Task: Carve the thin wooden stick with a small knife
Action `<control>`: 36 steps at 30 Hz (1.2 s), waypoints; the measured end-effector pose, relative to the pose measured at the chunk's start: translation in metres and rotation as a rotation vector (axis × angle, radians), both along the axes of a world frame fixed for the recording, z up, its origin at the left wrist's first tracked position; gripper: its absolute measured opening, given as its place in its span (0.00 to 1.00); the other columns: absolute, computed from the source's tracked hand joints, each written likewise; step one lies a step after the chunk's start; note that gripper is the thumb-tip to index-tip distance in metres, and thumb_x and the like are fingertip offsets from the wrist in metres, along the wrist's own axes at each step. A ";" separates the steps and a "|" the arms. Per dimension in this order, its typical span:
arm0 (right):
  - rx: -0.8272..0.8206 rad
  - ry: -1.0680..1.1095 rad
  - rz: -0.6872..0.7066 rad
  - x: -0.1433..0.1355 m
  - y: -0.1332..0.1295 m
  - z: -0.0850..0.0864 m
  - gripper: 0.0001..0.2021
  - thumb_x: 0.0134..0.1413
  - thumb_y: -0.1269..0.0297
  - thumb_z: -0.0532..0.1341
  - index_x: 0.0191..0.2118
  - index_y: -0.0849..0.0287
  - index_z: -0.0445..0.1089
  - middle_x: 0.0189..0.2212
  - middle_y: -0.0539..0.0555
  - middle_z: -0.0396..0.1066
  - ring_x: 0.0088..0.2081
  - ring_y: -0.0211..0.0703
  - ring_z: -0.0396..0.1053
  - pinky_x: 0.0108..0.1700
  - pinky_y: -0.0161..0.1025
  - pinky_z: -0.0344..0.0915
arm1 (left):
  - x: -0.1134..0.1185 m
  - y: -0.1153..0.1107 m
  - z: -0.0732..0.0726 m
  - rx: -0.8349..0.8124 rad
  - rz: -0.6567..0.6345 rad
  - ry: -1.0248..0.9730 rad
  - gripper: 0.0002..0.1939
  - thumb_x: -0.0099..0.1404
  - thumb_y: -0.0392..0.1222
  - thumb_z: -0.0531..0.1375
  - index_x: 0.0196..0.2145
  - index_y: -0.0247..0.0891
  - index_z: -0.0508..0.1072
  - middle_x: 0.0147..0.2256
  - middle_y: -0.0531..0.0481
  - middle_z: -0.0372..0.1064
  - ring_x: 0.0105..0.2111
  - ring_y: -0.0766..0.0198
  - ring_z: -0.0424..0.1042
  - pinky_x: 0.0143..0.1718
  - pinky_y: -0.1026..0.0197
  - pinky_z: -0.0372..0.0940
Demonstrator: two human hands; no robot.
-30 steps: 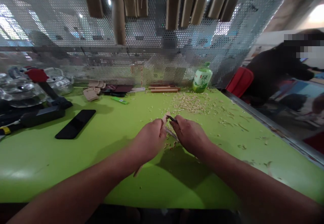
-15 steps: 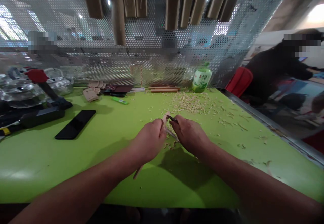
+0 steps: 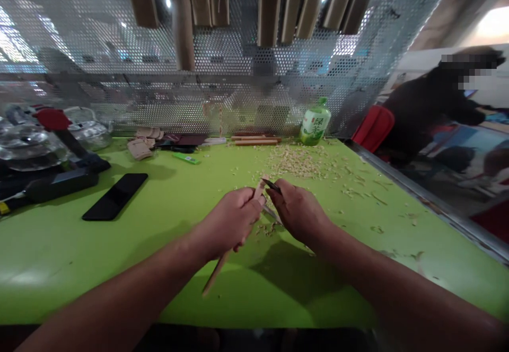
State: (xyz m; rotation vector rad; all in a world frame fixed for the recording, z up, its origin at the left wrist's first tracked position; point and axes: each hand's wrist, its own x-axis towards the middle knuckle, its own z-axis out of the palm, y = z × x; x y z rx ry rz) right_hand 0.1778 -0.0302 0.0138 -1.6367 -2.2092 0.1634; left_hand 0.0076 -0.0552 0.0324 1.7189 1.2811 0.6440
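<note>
My left hand (image 3: pixel 233 218) is wrapped round a thin wooden stick (image 3: pixel 216 274), whose lower end slants out below my wrist and whose pale upper end shows above my fingers. Close beside it, my right hand (image 3: pixel 299 208) grips a carving knife (image 3: pixel 272 185); its dark front part meets the stick's upper end. Most of the knife is hidden in my fist. Under my hands lie small wood shavings (image 3: pixel 268 230) and a pale flat strip, partly covered, that I cannot make out.
More shavings (image 3: pixel 298 161) are heaped toward the back. A green tea bottle (image 3: pixel 315 124), wooden sticks (image 3: pixel 255 140) and a green cutter (image 3: pixel 186 158) stand or lie behind. At left are a phone (image 3: pixel 115 197) and glass kettles (image 3: pixel 32 145). A person (image 3: pixel 421 103) is at right.
My left hand has turned slightly, and more of the stick's lower end now sticks out below it. The knife stays at the stick's upper end. The whole view has shifted a little.
</note>
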 end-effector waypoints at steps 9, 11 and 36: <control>-0.040 0.053 0.039 0.001 0.004 -0.005 0.15 0.67 0.56 0.45 0.34 0.57 0.61 0.22 0.51 0.66 0.21 0.38 0.56 0.25 0.36 0.43 | 0.000 0.006 -0.007 0.273 0.045 0.240 0.12 0.69 0.45 0.48 0.30 0.38 0.63 0.25 0.52 0.61 0.23 0.67 0.57 0.23 0.62 0.47; -0.070 0.096 0.058 0.003 0.005 -0.005 0.14 0.67 0.55 0.46 0.33 0.57 0.60 0.21 0.50 0.64 0.22 0.37 0.55 0.25 0.35 0.44 | -0.001 0.007 -0.005 0.238 0.020 0.205 0.13 0.69 0.46 0.48 0.29 0.38 0.63 0.25 0.53 0.61 0.24 0.67 0.56 0.23 0.63 0.48; -0.320 0.777 0.271 0.022 0.021 -0.009 0.19 0.63 0.46 0.49 0.28 0.55 0.55 0.17 0.42 0.55 0.16 0.32 0.52 0.20 0.32 0.51 | -0.005 0.021 -0.010 0.251 0.040 0.111 0.12 0.67 0.48 0.51 0.30 0.38 0.64 0.22 0.56 0.60 0.22 0.69 0.58 0.23 0.65 0.51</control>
